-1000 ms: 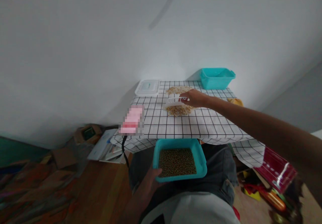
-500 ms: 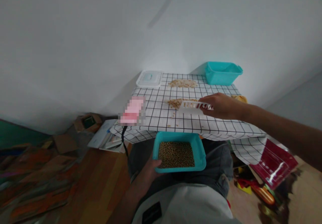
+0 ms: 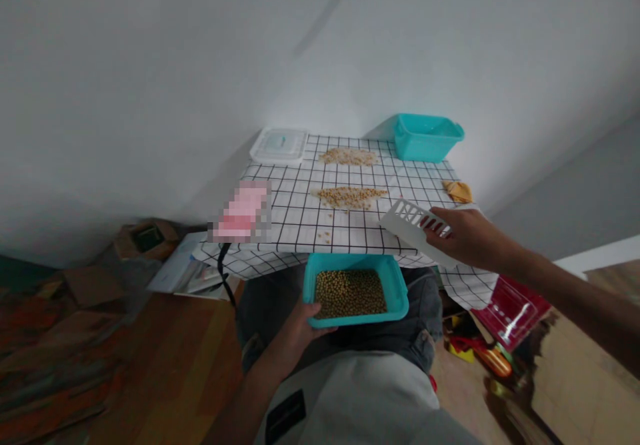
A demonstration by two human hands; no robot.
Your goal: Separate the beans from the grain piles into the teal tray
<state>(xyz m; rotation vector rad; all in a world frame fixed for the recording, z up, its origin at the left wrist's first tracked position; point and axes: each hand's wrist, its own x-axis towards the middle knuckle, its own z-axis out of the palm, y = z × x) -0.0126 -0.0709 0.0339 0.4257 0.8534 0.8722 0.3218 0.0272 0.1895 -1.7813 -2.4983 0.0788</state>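
Note:
My right hand (image 3: 463, 237) grips a white slotted plastic tray (image 3: 410, 223) and holds it tilted above the near right part of the table. My left hand (image 3: 300, 318) holds the near left corner of a teal tub (image 3: 395, 283) full of brownish beans (image 3: 350, 293), which rests on my lap. Two loose heaps of beans lie on the checked tablecloth (image 3: 300, 218): a nearer heap (image 3: 349, 196) and a farther heap (image 3: 349, 157).
An empty teal tub (image 3: 427, 137) stands at the table's far right, a clear lidded box (image 3: 279, 145) at the far left. A pink blurred item (image 3: 240, 211) lies at the left edge, a yellow scrap (image 3: 458, 191) at the right. Cardboard, papers and a red bag clutter the floor.
My right hand has lifted the white tray off the bean heap and carried it right and toward me. The nearer heap now lies bare on the cloth. My left hand has stayed on the tub.

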